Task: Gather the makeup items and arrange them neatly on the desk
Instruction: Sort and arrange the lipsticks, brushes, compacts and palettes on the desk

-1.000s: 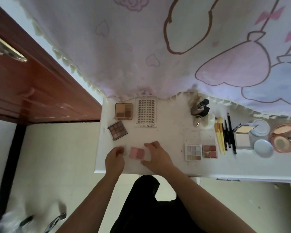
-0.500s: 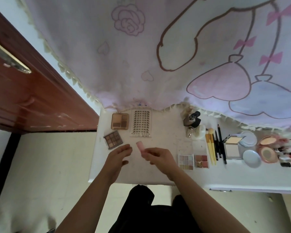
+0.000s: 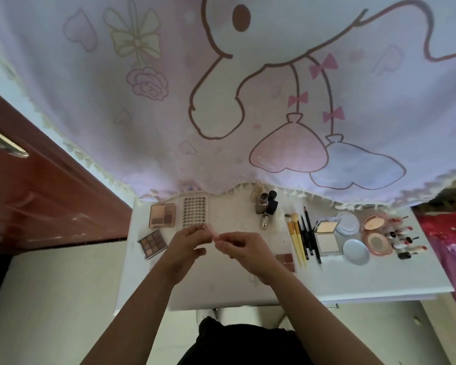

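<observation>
Two grips: left hand (image 3: pixel 187 242) and right hand (image 3: pixel 244 247) both pinch the pink palette (image 3: pixel 213 233) near the dotted sheet (image 3: pixel 195 210). Seems light, stiff, slick; hold its edges.

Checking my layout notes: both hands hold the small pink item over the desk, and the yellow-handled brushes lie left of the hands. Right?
No. The head view shows the yellow-handled brushes lying right of the hands; the left hand and right hand do hold the small pink item over the desk.
</observation>
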Motion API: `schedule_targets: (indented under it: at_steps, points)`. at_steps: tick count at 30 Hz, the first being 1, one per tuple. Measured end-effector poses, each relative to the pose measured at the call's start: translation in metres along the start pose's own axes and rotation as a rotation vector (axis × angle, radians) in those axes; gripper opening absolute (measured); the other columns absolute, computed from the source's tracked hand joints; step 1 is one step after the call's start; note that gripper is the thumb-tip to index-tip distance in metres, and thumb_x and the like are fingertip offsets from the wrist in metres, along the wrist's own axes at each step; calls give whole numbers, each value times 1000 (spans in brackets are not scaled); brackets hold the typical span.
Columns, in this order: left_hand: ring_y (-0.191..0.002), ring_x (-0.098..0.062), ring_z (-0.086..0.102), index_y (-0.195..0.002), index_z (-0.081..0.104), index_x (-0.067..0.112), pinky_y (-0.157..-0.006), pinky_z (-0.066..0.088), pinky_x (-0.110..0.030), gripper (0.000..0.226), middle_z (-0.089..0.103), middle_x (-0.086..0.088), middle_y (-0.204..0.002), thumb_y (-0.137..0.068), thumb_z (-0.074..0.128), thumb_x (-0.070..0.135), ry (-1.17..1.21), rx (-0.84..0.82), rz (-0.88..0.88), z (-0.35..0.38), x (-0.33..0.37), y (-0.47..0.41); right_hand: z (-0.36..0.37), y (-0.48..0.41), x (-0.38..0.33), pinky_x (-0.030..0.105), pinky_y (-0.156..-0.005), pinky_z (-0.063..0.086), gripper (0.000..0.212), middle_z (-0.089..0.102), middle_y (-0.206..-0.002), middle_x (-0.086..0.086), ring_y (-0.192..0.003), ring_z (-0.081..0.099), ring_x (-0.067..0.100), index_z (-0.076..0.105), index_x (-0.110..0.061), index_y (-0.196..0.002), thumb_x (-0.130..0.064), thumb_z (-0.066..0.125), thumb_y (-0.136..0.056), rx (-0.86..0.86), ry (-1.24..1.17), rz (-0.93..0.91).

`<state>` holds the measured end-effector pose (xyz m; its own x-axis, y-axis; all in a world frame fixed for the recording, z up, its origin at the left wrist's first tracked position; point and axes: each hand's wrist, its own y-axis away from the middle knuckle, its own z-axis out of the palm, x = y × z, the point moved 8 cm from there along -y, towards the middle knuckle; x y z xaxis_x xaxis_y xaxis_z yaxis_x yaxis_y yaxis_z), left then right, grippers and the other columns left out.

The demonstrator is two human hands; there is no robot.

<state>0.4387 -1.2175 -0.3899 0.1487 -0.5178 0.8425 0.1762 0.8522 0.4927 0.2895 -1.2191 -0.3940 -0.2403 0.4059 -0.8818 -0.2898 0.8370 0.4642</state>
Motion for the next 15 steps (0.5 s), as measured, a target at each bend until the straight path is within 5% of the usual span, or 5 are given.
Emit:
schedule_targets:
  at_steps: [6, 10, 13, 15]
  points:
    - [-79, -18, 51, -86, 63, -1, -72, 36, -33, 36, 57, -13, -85, -65, 71, 27, 98, -37, 55, 19, 6, 2, -10, 8, -4, 21, -79, 56, 28, 76, -91, -6, -80, 67, 3, 79, -28, -102, -40, 82, -77, 5, -49, -30]
    - [-86, -24, 51, -90, 64, -2, -81, 39, -35, 33, 59, -14, -89, -72, 73, 24, 201, -53, 51, 19, -1, 1, -14, 10, -6, 21, -77, 55, 27, 77, -90, -4, -79, 68, 5, 79, -26, -101, -38, 82, -77, 32, -72, -61]
    - [-90, -19, 60, -102, 72, 4, -84, 44, -33, 47, 66, -12, -98, -65, 88, 30, 292, -23, 10, 11, -6, 3, -14, 10, -4, 29, -80, 58, 34, 76, -94, 0, -87, 69, 20, 78, -27, -105, -43, 82, -75, 17, -109, -54]
    - [-94, -19, 60, -108, 73, 7, -85, 45, -33, 58, 67, -9, -103, -59, 93, 31, 274, -1, 12, 6, -6, 4, -15, 9, -3, 24, -78, 57, 44, 75, -98, -6, -89, 69, 12, 73, -28, -114, -45, 83, -74, 10, -36, -68]
